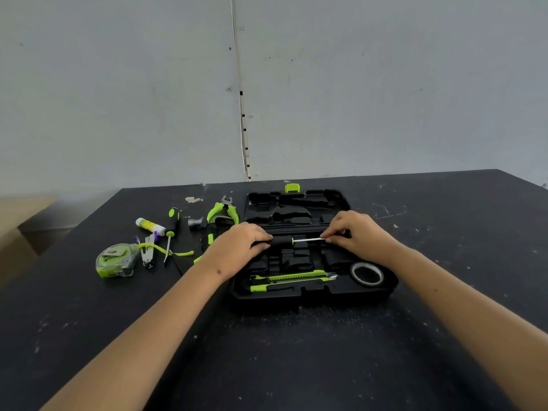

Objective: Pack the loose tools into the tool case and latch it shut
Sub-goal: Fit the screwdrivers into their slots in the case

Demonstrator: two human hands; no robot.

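The black tool case lies open on the dark table, its lid flat behind with a green latch. My left hand grips the black handle of a screwdriver, and my right hand pinches its metal shaft tip, holding it level over the case's middle slots. A green utility knife and a tape roll sit in the front of the case. Loose to the left lie pliers, a second screwdriver, a tape measure, a glue stick and a hammer head.
A small stapler-like metal tool and a green cord lie by the tape measure. A grey wall rises behind the table's far edge. A cardboard box stands off the table's left side.
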